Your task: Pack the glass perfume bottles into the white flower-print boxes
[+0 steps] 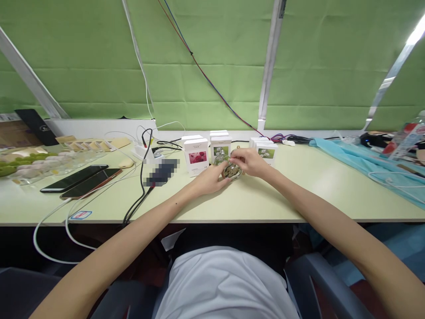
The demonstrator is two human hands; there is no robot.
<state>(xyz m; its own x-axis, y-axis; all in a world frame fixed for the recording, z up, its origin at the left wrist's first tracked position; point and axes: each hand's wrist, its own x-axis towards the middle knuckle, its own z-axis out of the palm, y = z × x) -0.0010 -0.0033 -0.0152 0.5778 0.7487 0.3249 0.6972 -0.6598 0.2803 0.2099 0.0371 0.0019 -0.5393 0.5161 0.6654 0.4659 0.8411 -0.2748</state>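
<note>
A small round clear glass jar [233, 172] with brownish-green bits inside is held close above the table, between both hands. My left hand [212, 179] grips it from the left, the thumb and fingers closed around its side. At the top right of the jar, my right hand [248, 161] has its fingers pinched together. What lies in that pinch is hidden. Just behind stand white cartons with flower pictures: one with red flowers [197, 156], one with white flowers [220, 144], and another [265, 150] partly covered by my right hand.
Phones [78, 177] with white cables lie at the left, near several rows of small clear cups [36, 168]. A white power strip [144, 153] and black cords [141, 195] sit nearer the middle. Blue sheeting [352, 159] and a plastic bottle [410, 135] occupy the right.
</note>
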